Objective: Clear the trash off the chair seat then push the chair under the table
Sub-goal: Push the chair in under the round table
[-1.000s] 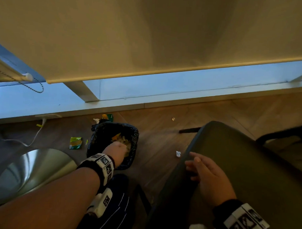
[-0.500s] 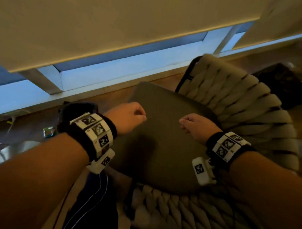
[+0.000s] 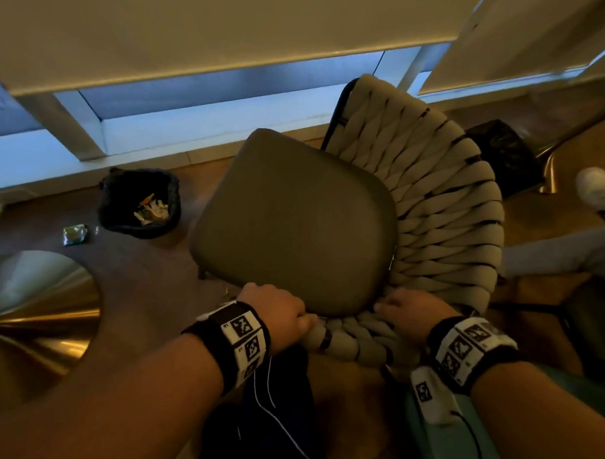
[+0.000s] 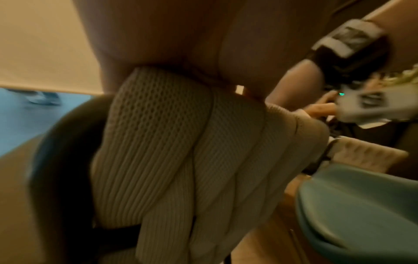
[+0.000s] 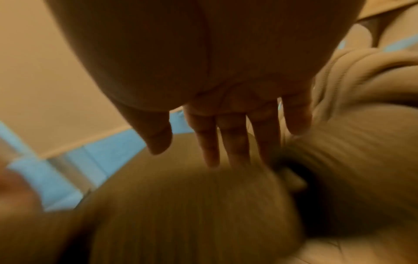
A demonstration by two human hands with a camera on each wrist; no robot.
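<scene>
The chair (image 3: 294, 222) is seen in the middle, its woven back (image 3: 442, 206) at 3 o'clock. Its near woven edge is gripped by the left hand (image 3: 277, 314). The right hand (image 3: 411, 312) is laid there, fingers (image 5: 235, 142) straight.

The wooden floor (image 3: 148, 279) carries the chair (image 3: 294, 222), which stands just ahead of both hands (image 3: 277, 311). Forward and to the left of the left hand sits a black-lined trash bin (image 3: 139, 203), and a small green wrapper (image 3: 74, 234) lies on the boards just left of it.
</scene>
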